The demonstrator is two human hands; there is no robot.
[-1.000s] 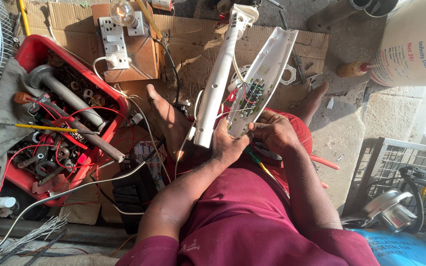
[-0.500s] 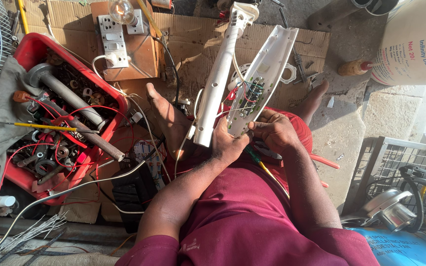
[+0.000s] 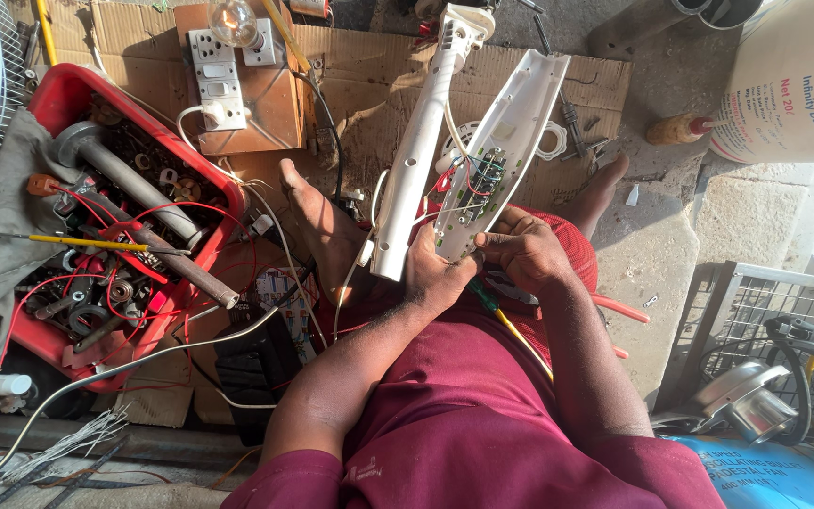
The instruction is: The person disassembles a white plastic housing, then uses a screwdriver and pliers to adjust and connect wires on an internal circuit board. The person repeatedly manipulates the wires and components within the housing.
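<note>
Clearly, a long white plastic housing is being worked on over the lap, split into two shells. The open half-shell runs from the hands toward one o'clock, its hollow side up, with a small circuit board and thin red and black wires seated near its lower end. The closed shell lies just beside it at its nine o'clock, leaning toward twelve. A red tray of pipes, wires and metal parts sits well apart at nine o'clock, and a wooden board with sockets and a bulb at eleven.

The left hand is curled under the lower ends of both shells, fingers closed around them as a support. The right hand is pinched at the open shell's bottom edge, fingertips pressed together on something too small to be made out. A yellow-and-green screwdriver rests across the lap at five o'clock of the hands.

For the step to go well, the shell should probably be kept steady by the left hand, and the thin wires spared any tugging while the lower edge is handled.
</note>
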